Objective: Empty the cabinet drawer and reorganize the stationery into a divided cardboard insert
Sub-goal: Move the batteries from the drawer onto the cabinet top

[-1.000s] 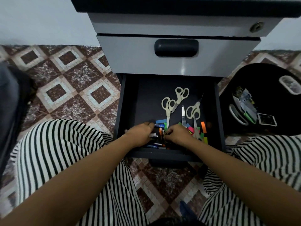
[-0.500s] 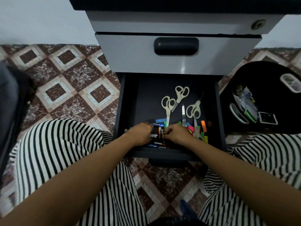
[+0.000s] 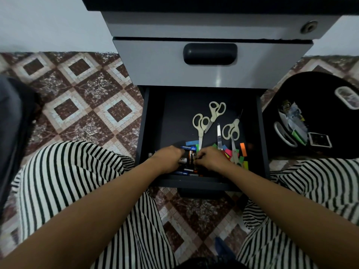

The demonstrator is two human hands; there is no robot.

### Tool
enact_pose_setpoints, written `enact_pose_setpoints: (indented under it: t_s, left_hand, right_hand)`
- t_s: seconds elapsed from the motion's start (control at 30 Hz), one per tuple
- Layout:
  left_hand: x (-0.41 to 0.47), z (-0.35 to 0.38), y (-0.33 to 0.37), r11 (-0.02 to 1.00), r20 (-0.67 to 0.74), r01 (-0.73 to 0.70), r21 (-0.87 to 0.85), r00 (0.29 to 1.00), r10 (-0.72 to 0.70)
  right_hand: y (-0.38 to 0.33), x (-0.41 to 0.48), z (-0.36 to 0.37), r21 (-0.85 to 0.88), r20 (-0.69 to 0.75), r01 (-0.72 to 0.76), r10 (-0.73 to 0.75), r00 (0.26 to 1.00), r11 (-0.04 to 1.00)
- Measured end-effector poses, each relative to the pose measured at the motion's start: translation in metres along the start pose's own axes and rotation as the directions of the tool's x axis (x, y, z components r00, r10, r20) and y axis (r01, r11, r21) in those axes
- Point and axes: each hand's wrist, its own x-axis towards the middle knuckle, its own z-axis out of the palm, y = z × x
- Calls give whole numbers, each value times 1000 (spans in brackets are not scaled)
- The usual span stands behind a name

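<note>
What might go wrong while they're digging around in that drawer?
The right hand works close to a metal blade and scissors, so a finger might get nicked. The batteries gripped by the left hand may slip and roll. The loose paper tabs could scatter.
</note>
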Motion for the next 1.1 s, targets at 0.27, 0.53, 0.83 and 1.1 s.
enact_pose_setpoints:
  t_s: [0.27, 0.53, 0.83, 1.1]
  left_hand:
    - [0, -3, 1, 1000, 33, 5, 2, 999, -5]
    - [-10, -11, 3, 990, -14, 56, -133, 998, -59]
    - [-39, -64, 16, 555, -94, 62, -829, 964, -247]
    - [-79, -149, 47, 7, -52, -52, -999, 978, -202]
  right_hand:
    - [2, 1, 0, 18, 8, -6, 6, 1000, 1000]
    - [-1, -10, -7, 104, -30, -25, 28, 999, 994]
    - [-23, -56, -56, 572, -17, -7, 20, 1000, 820]
    - [-78, -110, -134, 598, -90, 168, -142, 986, 784]
